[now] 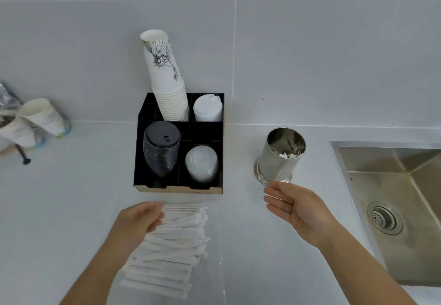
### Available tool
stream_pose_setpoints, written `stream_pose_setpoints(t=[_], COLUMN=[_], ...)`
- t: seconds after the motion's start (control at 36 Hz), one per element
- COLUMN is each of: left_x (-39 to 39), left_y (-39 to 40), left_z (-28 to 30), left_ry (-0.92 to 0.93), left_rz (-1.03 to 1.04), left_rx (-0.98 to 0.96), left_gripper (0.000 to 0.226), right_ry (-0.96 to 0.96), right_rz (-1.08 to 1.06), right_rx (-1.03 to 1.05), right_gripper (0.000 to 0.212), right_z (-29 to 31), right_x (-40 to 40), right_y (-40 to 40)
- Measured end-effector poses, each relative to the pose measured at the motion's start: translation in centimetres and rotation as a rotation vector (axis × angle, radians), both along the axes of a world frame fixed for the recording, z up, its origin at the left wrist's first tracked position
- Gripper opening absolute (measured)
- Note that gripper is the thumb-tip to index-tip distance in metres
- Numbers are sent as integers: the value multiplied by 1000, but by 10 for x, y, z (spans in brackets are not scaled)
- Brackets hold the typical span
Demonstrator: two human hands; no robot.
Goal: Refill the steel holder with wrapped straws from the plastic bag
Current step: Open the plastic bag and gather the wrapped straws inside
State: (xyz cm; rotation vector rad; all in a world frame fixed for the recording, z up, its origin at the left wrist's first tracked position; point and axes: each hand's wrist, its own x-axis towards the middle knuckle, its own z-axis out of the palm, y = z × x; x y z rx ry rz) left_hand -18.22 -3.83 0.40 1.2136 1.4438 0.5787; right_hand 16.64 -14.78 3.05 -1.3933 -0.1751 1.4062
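Note:
The steel holder (279,159) stands upright on the white counter, right of the black organizer; a few wrapped straw ends show deep inside it. A clear plastic bag of white wrapped straws (176,247) lies flat on the counter in front of the organizer. My left hand (140,221) rests on the bag's upper left part, fingers curled over the straws. My right hand (293,204) hovers just below the holder's base, palm turned left, fingers apart and holding nothing.
A black organizer (140,152) holds a tall stack of paper cups (167,83), black lids (162,152) and white lids. A steel sink (405,209) lies at the right. Tipped paper cups (40,116) sit on a rack at the far left.

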Motion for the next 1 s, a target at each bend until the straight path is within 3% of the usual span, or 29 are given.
stream_pose_setpoints(t=[0.31,0.53,0.72,1.0], left_x=[-103,-134,-138,-129], left_y=[-17,-10,6,3], left_z=[-48,-63,-78,-93], left_ry=[94,251,269,467], left_rz=[292,344,224,24], left_rx=[-145,-52,-133,57], left_gripper=[6,14,14,36], right_ry=[-22,-119,-261,-672], right_rz=[102,150,279,264], right_rx=[-209,-298,-319,-342], right_gripper=[19,16,3,22], right_z=[-56,-81,-93,-115], right_x=[-62,-103,-136,-167], right_y=[6,5,2,-1])
